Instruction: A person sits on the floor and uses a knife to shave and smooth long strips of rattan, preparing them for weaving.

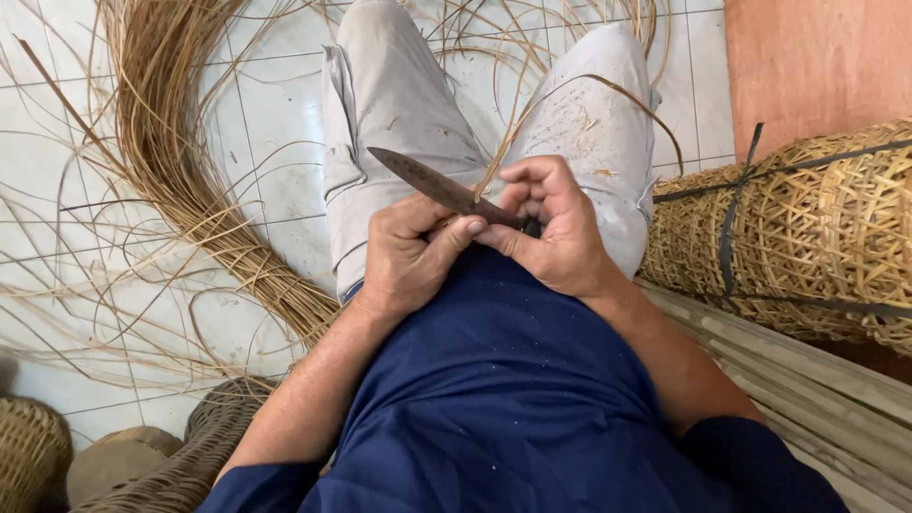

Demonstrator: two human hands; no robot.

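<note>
Fingers [532, 195] of the right hand [551, 228] are curled tight round the knife [437, 186] handle, which is mostly hidden in the fist; only the dark blade is seen, pointing up-left over the left thigh. The blade is held flat and low, edge toward the strip, probably so the cut stays shallow.

The left hand [408, 256] is clenched too: thumb [456, 233] pressed up against the blade's underside near the handle, with a thin rattan strip [499, 161] pinched there. The thumb looks placed as a backstop, so the strip is kept against the edge. Exact contact between strip and edge cannot be told; it is covered by the fingers.

From the pinch the strip runs up across the right knee and arcs away to the right. Both hands are braced over the lap, against grey trousers [380, 95] flecked with shavings – a steady rest, judging by the posture.

Further out: a thick bundle of rattan strips [180, 161] is curved on the tiled floor [275, 123] at left, within reach. Loose strands are scattered around it. A bound roll of woven cane mesh [817, 228] is lying at right, over pale split canes [807, 380]. Basket rims [28, 446] are seen at bottom left.
</note>
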